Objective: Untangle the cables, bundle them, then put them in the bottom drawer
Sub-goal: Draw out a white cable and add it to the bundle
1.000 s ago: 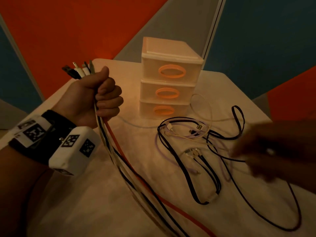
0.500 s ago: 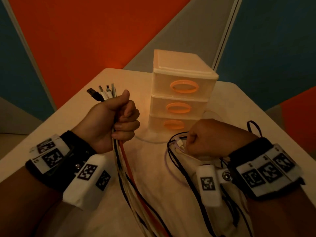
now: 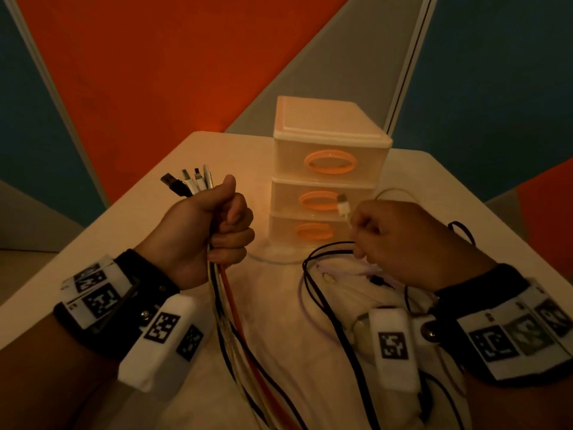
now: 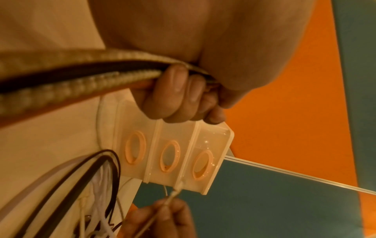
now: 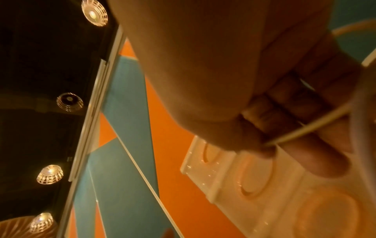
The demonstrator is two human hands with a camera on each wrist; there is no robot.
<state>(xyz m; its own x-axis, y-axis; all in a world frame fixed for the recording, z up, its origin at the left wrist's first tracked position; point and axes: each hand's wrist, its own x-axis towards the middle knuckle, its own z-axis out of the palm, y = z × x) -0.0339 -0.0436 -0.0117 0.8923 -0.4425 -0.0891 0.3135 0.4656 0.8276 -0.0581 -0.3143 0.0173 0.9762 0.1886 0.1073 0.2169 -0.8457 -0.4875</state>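
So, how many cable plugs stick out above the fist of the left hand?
4, side by side above the left hand: a black USB plug leftmost, then three white plugs to its right. Others may be hidden inside the fist.

A glossy, translucent plastic drawer unit [image 3: 328, 169] with 3 smooth orange plastic handles [image 3: 329, 162] is seen. The table [image 3: 130, 231] is covered in matt, slightly wrinkled cloth. 2 braided, rough-textured cables [image 4: 61, 90] are visible beside a smooth dark one. Metal plug tips [image 3: 186, 174] look dully shiny; the white plug [image 3: 343, 207] is smooth plastic.
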